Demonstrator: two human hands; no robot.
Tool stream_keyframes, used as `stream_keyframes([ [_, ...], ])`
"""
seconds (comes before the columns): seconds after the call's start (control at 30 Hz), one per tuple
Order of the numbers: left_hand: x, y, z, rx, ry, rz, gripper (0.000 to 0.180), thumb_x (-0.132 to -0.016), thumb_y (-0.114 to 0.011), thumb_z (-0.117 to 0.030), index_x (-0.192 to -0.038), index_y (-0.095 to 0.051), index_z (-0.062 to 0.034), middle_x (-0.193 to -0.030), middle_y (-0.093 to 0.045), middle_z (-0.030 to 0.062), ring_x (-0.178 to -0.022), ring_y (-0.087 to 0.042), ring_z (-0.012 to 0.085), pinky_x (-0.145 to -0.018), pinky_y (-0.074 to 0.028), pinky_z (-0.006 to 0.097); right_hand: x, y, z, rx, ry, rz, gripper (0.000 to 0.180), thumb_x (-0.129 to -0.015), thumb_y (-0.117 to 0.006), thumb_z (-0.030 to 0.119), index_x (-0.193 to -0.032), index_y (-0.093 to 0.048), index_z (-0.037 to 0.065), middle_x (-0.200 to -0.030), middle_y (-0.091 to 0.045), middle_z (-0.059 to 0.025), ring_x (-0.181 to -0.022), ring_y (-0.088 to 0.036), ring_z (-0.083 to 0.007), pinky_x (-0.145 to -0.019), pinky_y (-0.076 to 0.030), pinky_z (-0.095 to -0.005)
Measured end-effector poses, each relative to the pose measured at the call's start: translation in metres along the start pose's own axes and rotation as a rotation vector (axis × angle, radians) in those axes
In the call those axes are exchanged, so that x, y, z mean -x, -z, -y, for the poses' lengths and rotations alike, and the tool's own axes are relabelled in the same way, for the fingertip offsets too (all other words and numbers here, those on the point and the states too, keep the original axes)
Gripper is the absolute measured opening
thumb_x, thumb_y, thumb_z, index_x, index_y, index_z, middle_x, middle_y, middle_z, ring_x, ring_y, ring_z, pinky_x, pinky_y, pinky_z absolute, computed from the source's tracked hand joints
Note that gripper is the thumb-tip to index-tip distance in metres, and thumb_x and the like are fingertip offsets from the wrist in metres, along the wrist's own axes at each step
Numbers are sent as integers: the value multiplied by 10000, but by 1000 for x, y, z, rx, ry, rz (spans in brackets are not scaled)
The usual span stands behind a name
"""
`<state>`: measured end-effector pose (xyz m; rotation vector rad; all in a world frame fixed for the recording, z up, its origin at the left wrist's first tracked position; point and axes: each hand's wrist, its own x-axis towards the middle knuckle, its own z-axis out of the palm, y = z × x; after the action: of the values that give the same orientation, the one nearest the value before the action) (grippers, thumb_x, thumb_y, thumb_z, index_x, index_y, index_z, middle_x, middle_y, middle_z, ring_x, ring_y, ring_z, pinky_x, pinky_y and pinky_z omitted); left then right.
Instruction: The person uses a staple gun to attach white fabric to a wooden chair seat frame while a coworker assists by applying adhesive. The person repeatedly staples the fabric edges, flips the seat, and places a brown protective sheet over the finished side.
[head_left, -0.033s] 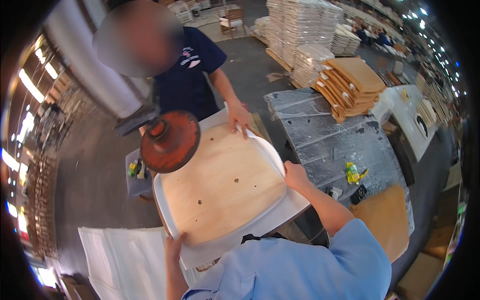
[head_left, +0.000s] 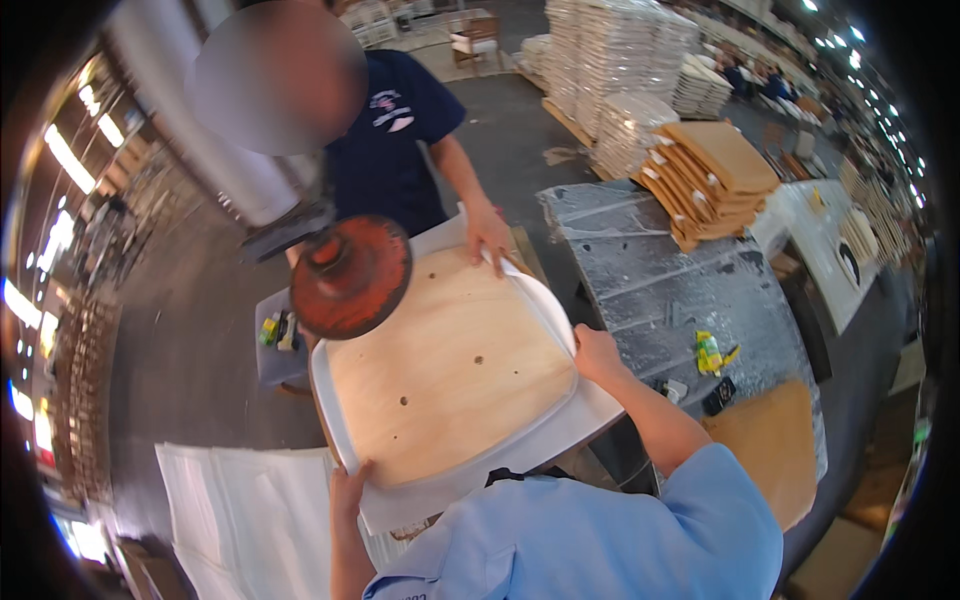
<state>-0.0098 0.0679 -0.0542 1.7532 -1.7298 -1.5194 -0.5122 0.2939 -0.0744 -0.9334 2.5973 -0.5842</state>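
Workshop floor (head_left: 185,370) around; plywood panel (head_left: 445,385) nested inside white rim (head_left: 543,305).
Left hand (head_left: 350,487) pinches rim's near-left corner, right hand (head_left: 597,355) its right side; co-worker's hand (head_left: 487,232) at far edge.

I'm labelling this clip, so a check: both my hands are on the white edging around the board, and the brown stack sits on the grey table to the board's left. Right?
One slip: the grey table with the brown stack is to the board's right, as the head view shows. Your left hand and right hand are on the white edging.
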Motion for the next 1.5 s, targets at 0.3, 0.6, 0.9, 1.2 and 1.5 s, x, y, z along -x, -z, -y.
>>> stream_keyframes([
  [0.3, -7, 7, 6, -140, 77, -41, 685, -928, -906, -435, -1365, -739, 66, -1385, -669, 266, -1192, -733, 345, -987, -625, 473, -1, -29, 15, 34, 21, -64, 194, -1002, -658, 164, -1086, -597, 0, -945, -750, -335, -945, -743, -557, -844, -571, -657],
  [0.6, -10, 5, 8, -72, 106, -29, 695, -947, -886, -465, -1353, -737, 79, -1243, -719, 186, -1123, -754, 326, -953, -625, 456, -8, -20, -3, -187, -124, 27, 264, -1000, -714, 249, -1022, -691, -13, -1016, -765, -250, -992, -743, -436, -842, -553, -506],
  [0.9, 10, 14, 28, 488, -41, -326, 247, -1061, -738, -201, -1197, -738, 6, -953, -755, 50, -778, -716, 155, -678, -570, 322, -7, -12, -23, -395, -356, 214, 493, -994, -728, 338, -1332, -789, -15, -1225, -807, -260, -1169, -776, -403, -981, -576, -480],
  [1.2, -11, 34, 19, 403, 215, 57, 347, -1046, -771, -166, -1308, -727, 57, -1102, -799, 150, -944, -785, 264, -798, -649, 451, -16, -7, -27, -505, -292, 348, 542, -994, -758, 330, -1269, -767, -137, -1136, -809, -264, -1006, -806, -336, -841, -613, -465],
  [1.5, -21, 43, 39, 249, 359, 109, 326, -1064, -766, -233, -1271, -736, 17, -1011, -779, 92, -848, -753, 225, -695, -602, 411, -9, -14, -20, -448, -297, 367, 557, -985, -765, 335, -1268, -760, -144, -1115, -812, -264, -1006, -805, -354, -836, -611, -470],
])
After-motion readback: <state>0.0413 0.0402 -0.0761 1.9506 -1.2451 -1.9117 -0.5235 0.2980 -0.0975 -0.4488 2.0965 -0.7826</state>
